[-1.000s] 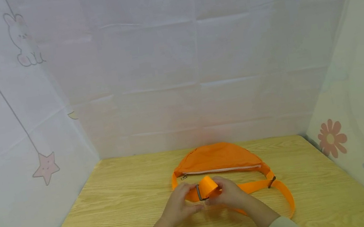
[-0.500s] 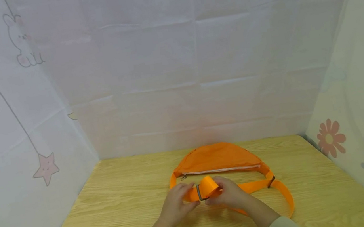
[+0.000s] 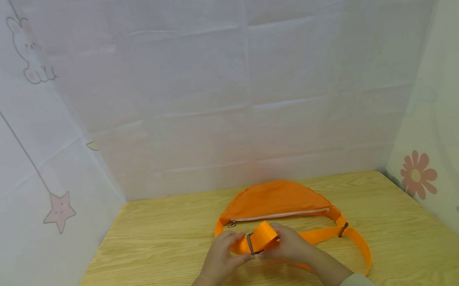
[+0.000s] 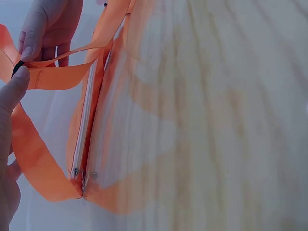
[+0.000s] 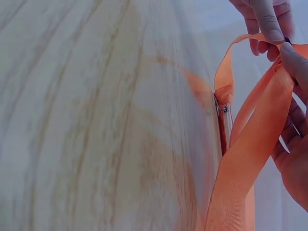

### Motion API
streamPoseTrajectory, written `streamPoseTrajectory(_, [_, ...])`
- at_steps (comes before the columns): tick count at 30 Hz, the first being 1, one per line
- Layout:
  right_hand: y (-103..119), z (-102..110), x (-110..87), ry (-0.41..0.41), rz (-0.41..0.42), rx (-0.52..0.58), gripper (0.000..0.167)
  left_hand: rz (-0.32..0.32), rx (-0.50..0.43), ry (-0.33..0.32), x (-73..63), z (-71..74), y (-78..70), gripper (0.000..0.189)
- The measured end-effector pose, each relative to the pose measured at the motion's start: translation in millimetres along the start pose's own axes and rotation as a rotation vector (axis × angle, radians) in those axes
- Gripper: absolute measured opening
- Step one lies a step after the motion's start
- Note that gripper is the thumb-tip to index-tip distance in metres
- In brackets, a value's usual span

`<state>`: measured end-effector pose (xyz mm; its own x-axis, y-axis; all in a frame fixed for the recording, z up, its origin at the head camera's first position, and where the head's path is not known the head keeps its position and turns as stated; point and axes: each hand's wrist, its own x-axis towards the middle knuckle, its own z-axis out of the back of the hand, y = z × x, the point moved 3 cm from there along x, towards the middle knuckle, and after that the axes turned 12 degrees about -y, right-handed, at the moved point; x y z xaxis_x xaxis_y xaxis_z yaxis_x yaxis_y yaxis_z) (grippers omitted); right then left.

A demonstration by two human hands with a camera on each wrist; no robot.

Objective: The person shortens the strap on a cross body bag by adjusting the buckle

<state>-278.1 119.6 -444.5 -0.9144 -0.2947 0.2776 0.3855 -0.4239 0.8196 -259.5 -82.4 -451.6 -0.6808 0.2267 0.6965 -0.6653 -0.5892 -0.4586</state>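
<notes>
An orange waist bag [image 3: 273, 200] with a pale zipper lies on the table, its orange strap [image 3: 358, 245] curving toward me. Above the table, both hands hold the strap beside a dark slider buckle [image 3: 251, 244]. My left hand [image 3: 220, 260] pinches the webbing just left of the buckle. On the other side, my right hand [image 3: 291, 244] grips the raised strap loop [image 3: 265, 234] that passes through the buckle. In the right wrist view the thumbs of the left hand [image 5: 267, 19] and right hand [image 5: 296, 163] come close together at the dark buckle, which they mostly cover.
Under the bag is a wood-grain table [image 3: 139, 259]. A second dark strap fitting [image 3: 342, 229] sits near the bag's right end. Pale cloth walls [image 3: 200, 77] printed with a rabbit, a star and flowers enclose the table at the back and sides.
The raised strap loop and buckle shift and turn slightly between the hands, the loop ending a little farther right. The left thumb has drawn slightly left. The bag stays put.
</notes>
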Motion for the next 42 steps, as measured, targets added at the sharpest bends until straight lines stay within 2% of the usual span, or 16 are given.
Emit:
streamPoseTrajectory(6, [0,-1,0.2,0.009,-0.011,0.01,0.046,0.026,-0.054,0.046,0.6,-1.2,-0.3,0.051])
streamPoseTrajectory(14, [1,-1,2.1,-0.011,0.025,-0.062,0.045,0.059,-0.09,0.07,0.6,-3.7,0.7,0.057])
streamPoseTrajectory(22, [6,-2,2.9,0.0,0.146,-0.134,0.047,0.021,-0.076,0.038,-0.8,-6.0,2.1,0.055])
streamPoseTrajectory(28, [4,-2,2.8,0.019,0.103,-0.14,0.054,0.027,-0.102,0.012,-1.1,-5.7,4.2,0.052])
streamPoseTrajectory(32, [2,-2,2.5,0.019,0.086,-0.17,0.058,0.056,-0.122,0.019,-0.6,-4.4,4.9,0.052])
streamPoseTrajectory(38, [5,2,1.5,-0.017,0.13,-0.262,0.047,0.125,-0.144,0.038,0.1,-2.7,8.2,0.052])
streamPoseTrajectory(42, [4,6,1.2,-0.025,0.138,-0.278,0.043,0.124,-0.144,0.047,0.0,-2.0,10.0,0.052])
